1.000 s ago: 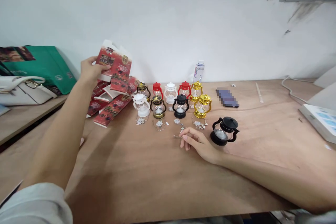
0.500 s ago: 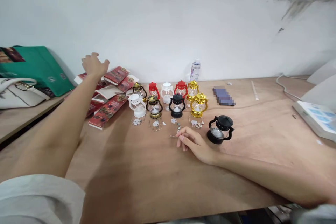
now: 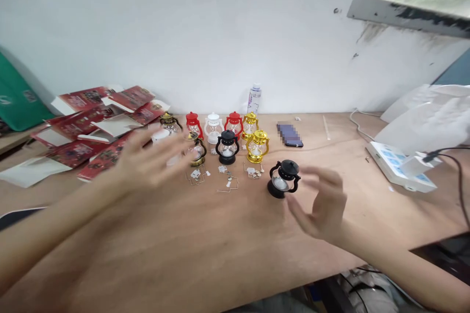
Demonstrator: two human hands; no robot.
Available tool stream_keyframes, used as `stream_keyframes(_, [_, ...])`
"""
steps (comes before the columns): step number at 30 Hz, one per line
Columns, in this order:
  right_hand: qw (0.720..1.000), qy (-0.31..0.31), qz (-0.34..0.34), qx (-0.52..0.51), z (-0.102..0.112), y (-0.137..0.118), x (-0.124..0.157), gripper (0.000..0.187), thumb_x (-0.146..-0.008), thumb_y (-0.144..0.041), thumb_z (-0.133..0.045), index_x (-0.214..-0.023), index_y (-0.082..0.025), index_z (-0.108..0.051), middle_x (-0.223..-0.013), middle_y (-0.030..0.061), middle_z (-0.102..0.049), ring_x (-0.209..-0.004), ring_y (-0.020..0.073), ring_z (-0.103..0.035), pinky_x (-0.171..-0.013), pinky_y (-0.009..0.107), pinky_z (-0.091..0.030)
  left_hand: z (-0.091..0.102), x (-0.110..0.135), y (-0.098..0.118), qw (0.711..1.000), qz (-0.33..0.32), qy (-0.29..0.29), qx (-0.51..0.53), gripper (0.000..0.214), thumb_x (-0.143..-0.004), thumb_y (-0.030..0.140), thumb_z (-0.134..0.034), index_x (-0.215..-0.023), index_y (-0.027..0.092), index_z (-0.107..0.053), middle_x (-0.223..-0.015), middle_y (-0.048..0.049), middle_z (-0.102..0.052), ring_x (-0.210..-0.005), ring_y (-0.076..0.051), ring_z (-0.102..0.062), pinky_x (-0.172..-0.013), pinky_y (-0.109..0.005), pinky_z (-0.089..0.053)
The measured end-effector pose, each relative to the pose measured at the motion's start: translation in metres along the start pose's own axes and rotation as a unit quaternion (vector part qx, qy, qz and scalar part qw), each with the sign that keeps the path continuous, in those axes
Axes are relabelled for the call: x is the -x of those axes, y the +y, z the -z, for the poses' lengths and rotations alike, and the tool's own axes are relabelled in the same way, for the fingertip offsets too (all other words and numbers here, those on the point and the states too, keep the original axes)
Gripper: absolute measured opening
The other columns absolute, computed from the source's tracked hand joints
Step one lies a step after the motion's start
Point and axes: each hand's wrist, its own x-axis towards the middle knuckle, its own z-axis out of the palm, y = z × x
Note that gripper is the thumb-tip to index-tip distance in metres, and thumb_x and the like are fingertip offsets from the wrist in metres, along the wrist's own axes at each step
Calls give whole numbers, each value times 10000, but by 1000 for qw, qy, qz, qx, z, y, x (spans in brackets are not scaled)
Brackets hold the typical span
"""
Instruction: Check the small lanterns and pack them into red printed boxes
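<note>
Wall: A pale backdrop is provided across the scene, scuffed and marked at upper right.
Table: A brown wooden surface is seen below, running from the wall to the near edge.
Opened boxes: Red printed cartons are heaped at the table's far left, flaps loose.
Lantern cluster: Small lamps in red, white, gold, black and brass tones are ranged upright in two rows near the centre.
Power strip: A white unit is set at far right, a plug fitted at its near end.
Left hand: Its fingers are spread and blurred before the cluster's left end; no object is seen in its grasp, and contact with the lamps behind cannot be told.
Right hand: Thumb and fingers are parted, opening leftward, with nothing gripped.
Lone black lantern: It is stood on its base, right of and nearer than the cluster, its long axis upright. It is placed directly left of the right palm, just beside the parted fingertips; touch cannot be confirmed. By the other palm it is left well apart.
Phone: A dark handset is laid flat beyond that lantern.
Bottle: A clear container is stood behind the rows.
Small parts: Bent wires and pale scraps are scattered before the front lamps.
</note>
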Motion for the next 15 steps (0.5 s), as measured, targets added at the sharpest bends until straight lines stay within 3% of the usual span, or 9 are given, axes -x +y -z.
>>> stream_keyframes(1, [999, 10, -45, 14, 4, 8, -1, 527, -759, -211, -694, -1217, -287, -444, -1201, 96, -540, -1131, 250, -535, -907, 455, -475, -3, 10, 23, 998, -58, 22, 12, 207, -882, 147, -565, -1057, 230, -641, -1129, 41, -687, -1153, -143, -583, -1086, -441, -330])
stream_keyframes(3, [991, -33, -129, 19, 8, 21, -2, 701, -727, -305, -738, -1324, -250, -375, -1288, 144, -481, -1170, 287, -517, -913, 492, -476, -9, 26, 63, 996, -88, 11, 3, 256, -900, 66, -477, -1013, 212, -654, -1117, 6, -704, -1220, -123, -545, -1092, -340, -355])
stream_keyframes(5, [968, -122, -218, -10, 7, 30, -5, 757, -721, -363, -736, -1358, -231, -348, -1264, 143, -523, -1109, 280, -561, -883, 481, -490, -15, 34, 91, 989, -136, -15, 55, 309, -898, 48, -401, -915, 205, -666, -1018, -20, -727, -1155, -136, -592, -1100, -316, -345])
stream_keyframes(7, [935, -191, -295, -54, 1, 33, -9, 595, -742, -374, -706, -1258, -214, -457, -1125, 105, -621, -978, 249, -613, -814, 428, -509, -22, 34, 108, 989, -118, 2, 94, 255, -872, 58, -435, -853, 184, -656, -908, -40, -734, -1067, -162, -635, -1105, -333, -331])
stream_keyframes(10, [895, -232, -354, -140, -11, 27, -14, 295, -757, -376, -684, -973, -199, -588, -935, 55, -679, -853, 212, -624, -739, 351, -497, -28, 26, 121, 992, -6, 15, 122, 190, -843, 98, -491, -951, 158, -635, -913, -56, -729, -1015, -180, -647, -1084, -365, -349])
stream_keyframes(12, [862, -225, -399, -218, -21, 16, -16, 296, -726, -396, -714, -915, -194, -606, -927, 47, -690, -880, 218, -624, -776, 347, -485, -29, 20, 128, 989, 63, 15, 134, 241, -836, 139, -510, -1060, 138, -597, -1002, -90, -713, -1048, -193, -628, -1039, -365, -392])
stream_keyframes(15, [759, -207, -509, -348, -37, -10, -19, 397, -685, -453, -750, -962, -193, -635, -1004, 48, -697, -955, 228, -622, -866, 361, -466, -29, 15, 137, 990, 95, 24, 101, 348, -803, 169, -571, -1145, 109, -543, -1118, -158, -658, -1165, -257, -552, -1012, -407, -408])
